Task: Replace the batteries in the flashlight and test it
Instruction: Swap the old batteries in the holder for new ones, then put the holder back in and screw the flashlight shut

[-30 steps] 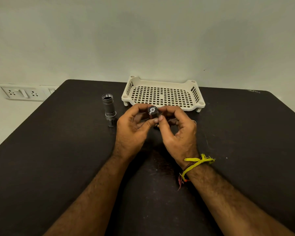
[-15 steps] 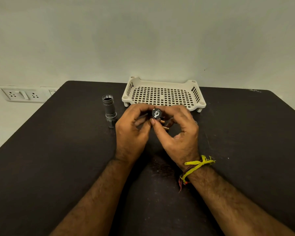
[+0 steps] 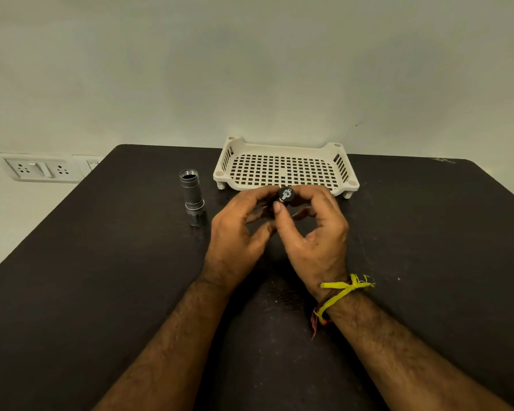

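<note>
A grey metal flashlight body stands upright on the black table, open threaded end up, left of my hands. Between my fingertips sits a small black cylindrical battery holder with a silver contact on its end face. My right hand pinches it with thumb and fingers. My left hand grips its lower part, which my fingers mostly hide. I cannot tell whether batteries sit inside it.
A cream perforated plastic tray lies just behind my hands at the table's far edge. White wall sockets sit on the wall at far left. A yellow thread is tied around my right wrist.
Both hands have shifted slightly right and away from me with the holder. Its contact end has moved rightward, and my right thumb now rests below it.
</note>
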